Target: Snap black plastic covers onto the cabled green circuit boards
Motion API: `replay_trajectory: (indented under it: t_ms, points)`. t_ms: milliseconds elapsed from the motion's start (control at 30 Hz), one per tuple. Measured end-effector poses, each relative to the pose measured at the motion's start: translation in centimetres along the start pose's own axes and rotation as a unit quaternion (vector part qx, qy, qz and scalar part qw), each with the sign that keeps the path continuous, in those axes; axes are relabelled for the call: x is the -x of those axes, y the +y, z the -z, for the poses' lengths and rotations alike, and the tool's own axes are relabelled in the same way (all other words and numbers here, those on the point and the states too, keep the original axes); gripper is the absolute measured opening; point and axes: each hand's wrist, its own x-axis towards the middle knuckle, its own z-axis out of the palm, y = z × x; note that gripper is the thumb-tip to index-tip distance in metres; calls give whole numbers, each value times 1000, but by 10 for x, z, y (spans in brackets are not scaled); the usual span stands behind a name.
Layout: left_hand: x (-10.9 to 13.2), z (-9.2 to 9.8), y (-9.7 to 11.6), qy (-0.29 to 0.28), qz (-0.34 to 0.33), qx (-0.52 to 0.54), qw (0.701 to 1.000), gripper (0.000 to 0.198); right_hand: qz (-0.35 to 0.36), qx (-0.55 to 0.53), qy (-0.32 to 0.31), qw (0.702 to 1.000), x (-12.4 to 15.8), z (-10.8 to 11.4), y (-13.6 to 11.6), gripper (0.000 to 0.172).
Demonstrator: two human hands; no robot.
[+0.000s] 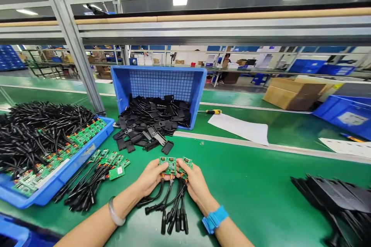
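My left hand [152, 177] is closed on a green circuit board [171, 165], its thumb pressed on the board's face. Beside it, my right hand [197, 183] grips more green circuit boards [185, 165], partly hidden by the fingers. Black cables with plug ends [178, 216] hang from the boards toward the green table. To the left lies a pile of wired circuit boards [89, 181]. Black plastic housings [150, 123] spill out of a tipped blue crate [199, 96] beyond my hands.
A blue tray [95, 139] at left holds many wired boards. Black cabled units [336, 197] lie at right. Farther back are a white paper sheet [240, 127], a yellow-handled screwdriver [214, 112], a cardboard box [290, 92] and a blue bin [348, 112]. A metal post [72, 42] rises at left.
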Motion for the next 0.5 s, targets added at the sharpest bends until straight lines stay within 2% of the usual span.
replay_trajectory:
  t_ms: [67,233,400,500]
  points:
    - [1,1,2,7,13,20,1000,39,-19,-9,-1,1000,1,2,-2,39]
    - [1,7,-1,38,31,-13,999,41,-57,-5,-25,998,5,4,-4,40]
    - [2,6,-4,52,39,10,998,48,-39,104,-45,993,6,1,-2,49]
    - [2,5,-10,50,44,-15,998,55,-30,174,-33,984,7,11,4,55]
